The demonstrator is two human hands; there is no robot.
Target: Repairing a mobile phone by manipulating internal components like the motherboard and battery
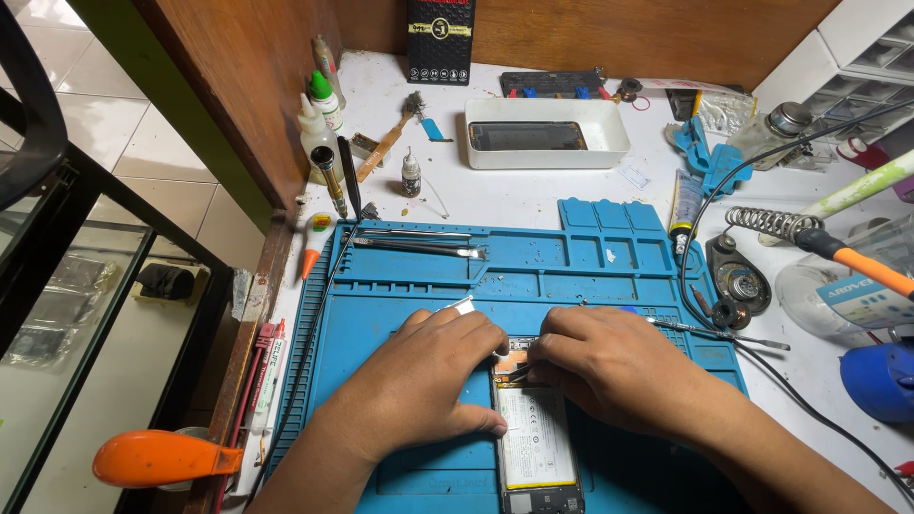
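My left hand (419, 381) pins the opened phone (535, 443) flat on the blue mat (590, 276) while my right hand (609, 366) grip is clamped on tweezers (519, 373) at its top edge, beside the battery; a slip could tear the flex or gouge the battery.

Opened phone (535, 445) with white battery exposed, flat and lengthwise on the blue mat, near edge.
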